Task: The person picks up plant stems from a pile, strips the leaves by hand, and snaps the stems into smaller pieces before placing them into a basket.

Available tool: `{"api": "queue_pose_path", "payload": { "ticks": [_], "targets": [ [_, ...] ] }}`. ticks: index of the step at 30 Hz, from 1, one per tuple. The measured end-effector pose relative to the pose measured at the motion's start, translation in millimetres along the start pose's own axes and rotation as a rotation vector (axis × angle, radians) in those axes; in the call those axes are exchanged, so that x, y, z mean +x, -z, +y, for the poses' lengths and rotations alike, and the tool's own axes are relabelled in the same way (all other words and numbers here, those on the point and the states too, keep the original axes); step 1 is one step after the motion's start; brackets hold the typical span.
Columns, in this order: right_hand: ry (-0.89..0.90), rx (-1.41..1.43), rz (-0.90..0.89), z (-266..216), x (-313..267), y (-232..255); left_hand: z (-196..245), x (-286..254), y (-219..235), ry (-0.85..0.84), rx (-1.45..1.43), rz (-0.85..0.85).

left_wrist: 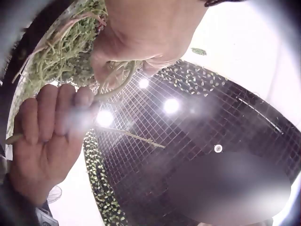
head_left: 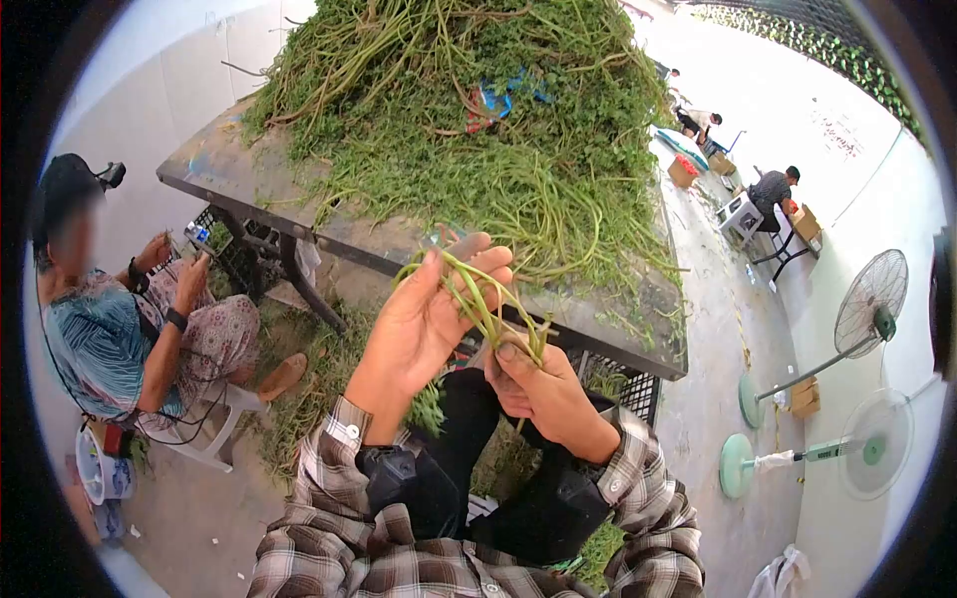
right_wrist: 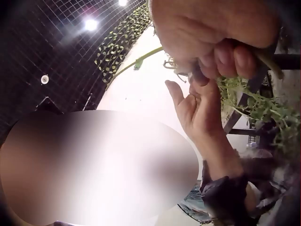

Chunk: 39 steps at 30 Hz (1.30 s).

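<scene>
In the head view several long green stems (head_left: 479, 295) run between the two hands in front of the table edge. My left hand (head_left: 407, 334) has its palm turned up, with the stems passing between thumb and fingers. My right hand (head_left: 550, 392) pinches the stems' lower part between thumb and curled fingers. A leafy sprig (head_left: 427, 409) hangs below the left hand. The left wrist view has the right hand (left_wrist: 49, 134) with fingers curled round a stem. In the right wrist view a thick stem end (right_wrist: 270, 63) sticks out of the right fist.
A large heap of leafy greens (head_left: 478, 130) covers most of the dark table (head_left: 234, 179) ahead. At left a person (head_left: 120, 319) sits on a white chair. Standing fans (head_left: 872, 304) are at right, with other people (head_left: 776, 189) farther back. Loose greens (head_left: 319, 389) litter the floor.
</scene>
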State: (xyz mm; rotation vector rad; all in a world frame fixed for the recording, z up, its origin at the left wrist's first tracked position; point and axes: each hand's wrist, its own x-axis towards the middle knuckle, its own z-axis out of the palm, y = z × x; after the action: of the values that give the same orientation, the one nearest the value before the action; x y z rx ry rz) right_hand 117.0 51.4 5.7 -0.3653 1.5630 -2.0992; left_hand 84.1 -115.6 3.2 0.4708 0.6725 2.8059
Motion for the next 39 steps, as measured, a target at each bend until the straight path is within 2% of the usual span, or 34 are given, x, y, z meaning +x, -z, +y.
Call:
{"api": "queue_pose_path", "payload": {
  "ticks": [3,6,12,17,21,23,30,32,37,39],
  "targets": [
    [-0.057,0.066,0.032,16,3,6,-1,-8,11,0.036,0.160,0.074],
    [-0.044,0.055,0.054,18,10,10,-9,-18,30,0.038,0.143,0.172],
    [-0.215,0.077,-0.005,16,28,14,-15,-35,57,0.034,0.133,0.279],
    [-0.254,0.032,0.015,14,46,24,-22,-51,71,0.165,0.096,0.378],
    [-0.303,-0.012,-0.053,12,48,19,-20,-54,79,0.164,0.159,0.391],
    [-0.303,-0.032,-0.063,12,49,17,-22,-52,79,0.175,0.330,0.400],
    [-0.267,-0.079,0.041,5,51,23,-31,-53,78,0.273,0.590,0.481],
    [-0.264,-0.094,0.030,3,46,22,-33,-56,85,0.228,0.745,0.429],
    [-0.204,-0.173,0.023,5,41,26,-33,-67,92,0.241,0.787,0.385],
    [-0.180,-0.308,0.003,6,40,26,-31,-69,94,0.257,0.820,0.390]
  ]
}}
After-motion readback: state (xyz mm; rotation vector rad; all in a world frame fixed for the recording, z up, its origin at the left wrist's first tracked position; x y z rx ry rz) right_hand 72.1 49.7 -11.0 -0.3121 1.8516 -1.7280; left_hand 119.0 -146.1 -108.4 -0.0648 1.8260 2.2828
